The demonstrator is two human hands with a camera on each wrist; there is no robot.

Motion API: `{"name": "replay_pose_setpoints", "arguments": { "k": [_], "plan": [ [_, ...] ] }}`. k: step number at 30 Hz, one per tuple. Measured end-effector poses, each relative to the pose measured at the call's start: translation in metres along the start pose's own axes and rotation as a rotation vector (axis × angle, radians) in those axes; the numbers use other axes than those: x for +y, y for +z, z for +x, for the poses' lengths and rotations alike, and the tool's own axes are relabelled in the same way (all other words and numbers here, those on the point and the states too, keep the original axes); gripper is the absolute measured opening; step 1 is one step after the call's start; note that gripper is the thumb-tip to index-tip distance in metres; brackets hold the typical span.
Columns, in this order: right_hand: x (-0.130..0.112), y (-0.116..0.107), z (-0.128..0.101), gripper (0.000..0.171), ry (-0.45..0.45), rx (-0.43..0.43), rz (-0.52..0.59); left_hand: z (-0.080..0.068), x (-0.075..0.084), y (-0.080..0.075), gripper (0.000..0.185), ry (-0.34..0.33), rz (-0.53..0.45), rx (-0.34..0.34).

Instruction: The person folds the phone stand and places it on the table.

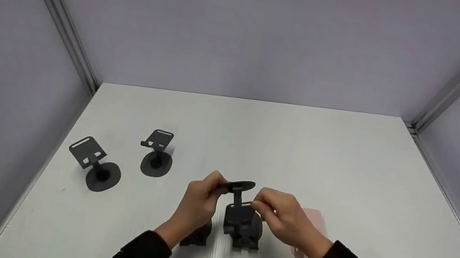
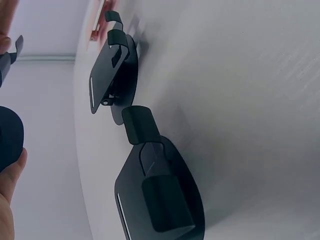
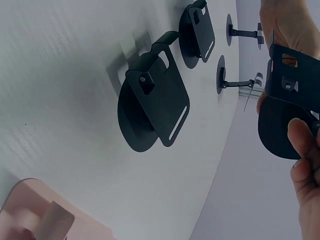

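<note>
Both hands hold one black phone stand [image 1: 240, 185] above the table. My left hand [image 1: 213, 188] grips its round base disc, which faces up. My right hand [image 1: 260, 206] pinches the top edge of its flat plate. In the right wrist view the held stand [image 3: 287, 112] fills the right side, with my right thumb [image 3: 306, 162] on it. The left wrist view shows only the edge of the disc [image 2: 7, 137] and my left thumb [image 2: 11, 182]. Two folded black stands [image 1: 245, 235] [image 1: 198, 235] lie on the table right under the hands.
Two unfolded black stands [image 1: 96, 166] [image 1: 157, 155] stand upright at the left of the white table [image 1: 346, 168]. A pink stand [image 1: 311, 224] lies behind my right hand. Grey walls close in the table on three sides.
</note>
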State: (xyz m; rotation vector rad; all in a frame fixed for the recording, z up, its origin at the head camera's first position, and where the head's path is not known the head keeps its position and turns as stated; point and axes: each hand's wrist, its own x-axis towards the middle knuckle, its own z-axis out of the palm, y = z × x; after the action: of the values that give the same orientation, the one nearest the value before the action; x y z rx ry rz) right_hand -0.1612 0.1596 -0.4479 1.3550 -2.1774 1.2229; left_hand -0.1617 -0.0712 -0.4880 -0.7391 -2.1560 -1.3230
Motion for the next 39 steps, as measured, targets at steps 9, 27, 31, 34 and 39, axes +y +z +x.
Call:
{"name": "replay_pose_setpoints", "arguments": {
  "k": [9, 27, 31, 34, 39],
  "plan": [
    [0.0001, 0.0009, 0.0022, 0.022, 0.080, 0.012, 0.024, 0.0008, 0.0013, 0.0006, 0.014, 0.022, 0.002, 0.005],
    [-0.0036, -0.0002, 0.0063, 0.020, 0.282, 0.004, 0.062, 0.0028, 0.0056, 0.0018, 0.022, 0.160, -0.014, 0.011],
    [-0.0034, 0.0008, 0.0064, 0.022, 0.316, 0.005, 0.078, 0.0014, 0.0051, 0.0026, 0.023, 0.189, -0.004, 0.012],
    [-0.0029, 0.0017, 0.0064, 0.023, 0.334, 0.007, 0.075, 0.0009, 0.0049, 0.0035, 0.023, 0.201, -0.006, 0.012],
    [-0.0025, 0.0025, 0.0065, 0.024, 0.367, 0.013, 0.065, 0.0009, 0.0050, 0.0041, 0.023, 0.209, -0.029, 0.007]
  ]
}}
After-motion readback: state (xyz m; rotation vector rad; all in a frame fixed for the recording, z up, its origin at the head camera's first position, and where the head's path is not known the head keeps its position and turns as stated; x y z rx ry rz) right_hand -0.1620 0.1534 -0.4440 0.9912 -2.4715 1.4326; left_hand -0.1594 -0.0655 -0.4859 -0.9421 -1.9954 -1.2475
